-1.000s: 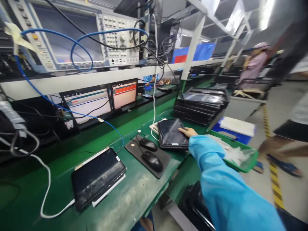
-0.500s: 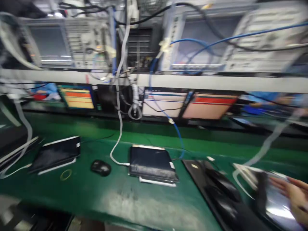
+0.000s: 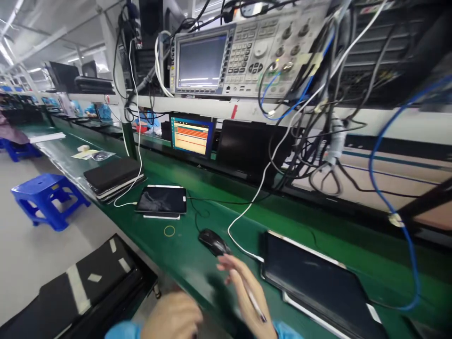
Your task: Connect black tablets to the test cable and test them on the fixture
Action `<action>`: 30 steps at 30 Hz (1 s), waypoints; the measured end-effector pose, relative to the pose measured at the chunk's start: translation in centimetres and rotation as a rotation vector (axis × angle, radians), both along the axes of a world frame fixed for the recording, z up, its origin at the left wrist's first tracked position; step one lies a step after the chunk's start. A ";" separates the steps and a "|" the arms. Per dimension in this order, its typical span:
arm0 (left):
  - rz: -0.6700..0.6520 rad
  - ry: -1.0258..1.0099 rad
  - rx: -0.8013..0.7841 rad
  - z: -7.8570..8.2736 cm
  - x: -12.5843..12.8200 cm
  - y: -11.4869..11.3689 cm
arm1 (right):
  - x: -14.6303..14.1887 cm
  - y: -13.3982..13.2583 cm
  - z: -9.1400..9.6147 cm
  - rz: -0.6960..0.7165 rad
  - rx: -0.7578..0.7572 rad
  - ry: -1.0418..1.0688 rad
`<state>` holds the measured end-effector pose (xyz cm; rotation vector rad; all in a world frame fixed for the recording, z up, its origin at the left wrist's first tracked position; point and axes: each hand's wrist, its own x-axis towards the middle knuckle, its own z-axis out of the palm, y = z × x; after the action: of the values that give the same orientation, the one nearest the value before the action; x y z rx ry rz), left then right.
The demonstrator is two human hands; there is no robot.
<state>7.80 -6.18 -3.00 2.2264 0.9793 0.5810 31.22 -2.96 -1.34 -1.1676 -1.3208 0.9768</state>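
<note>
My right hand (image 3: 243,294) hovers over the green bench (image 3: 183,256), fingers spread, with a thin pale stick lying along them. It is just below a black mouse (image 3: 213,241) and left of a dark tablet (image 3: 310,278) that lies flat with a white cable plugged in. My left hand (image 3: 173,316) sits at the bottom edge, curled and blurred, in front of the bench's edge; nothing shows in it. A second tablet (image 3: 162,200) lies farther left on a white sheet, with a yellow rubber band (image 3: 169,230) near it.
A stack of dark tablets (image 3: 113,176) lies at the left. A small lit monitor (image 3: 192,135) stands under the shelf, which carries a test instrument (image 3: 243,56) and hanging cables. A blue stool (image 3: 45,197) and a black cart (image 3: 81,287) stand in the aisle. Workers sit far off.
The view has swung left along the bench. My right hand has left the tablet it rested on and now hovers near the mouse. My left hand has come into view.
</note>
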 end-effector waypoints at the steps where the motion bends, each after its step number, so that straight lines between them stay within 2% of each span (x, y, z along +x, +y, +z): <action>1: 0.050 0.019 0.030 0.6 -2.3 2.3 | -1.1 1.2 0.7 0.091 0.009 -0.027; 2: 0.113 0.050 0.074 1.3 -4.7 4.8 | -2.0 2.7 1.4 0.170 0.026 -0.070; 4: 0.330 0.274 0.234 2.5 -9.5 10.3 | -3.8 6.3 2.5 0.268 0.046 -0.236; 6: 0.536 0.554 0.296 3.4 -13.3 15.6 | -5.6 10.7 3.0 0.261 0.021 -0.511; 9: 0.611 0.660 0.294 3.7 -16.3 21.2 | -8.5 17.2 2.5 0.145 -0.090 -0.653; 12: 0.588 0.697 0.266 3.4 -17.8 24.0 | -11.2 22.2 1.4 0.014 -0.199 -0.690; 15: 0.558 0.709 0.181 3.5 -19.3 25.8 | -13.3 25.1 0.6 -0.079 -0.295 -0.665; 19: 0.511 0.627 0.010 4.5 -21.2 27.9 | -15.3 26.6 0.0 -0.127 -0.377 -0.558; 23: 0.396 0.491 -0.134 5.6 -22.0 28.8 | -15.6 26.9 1.0 -0.196 -0.319 -0.398; 26: 0.304 0.398 -0.190 7.4 -22.0 27.4 | -14.5 25.7 3.0 -0.230 -0.164 -0.259; 28: 0.256 0.328 -0.232 9.3 -21.7 25.2 | -13.0 23.6 4.5 -0.231 -0.066 -0.173; 30: 0.217 0.264 -0.292 11.1 -21.2 22.4 | -11.5 20.6 6.0 -0.144 -0.051 -0.020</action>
<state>-13.40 16.19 8.12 1.9800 1.3591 0.2185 19.76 17.67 4.65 -1.2957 -1.2160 0.9002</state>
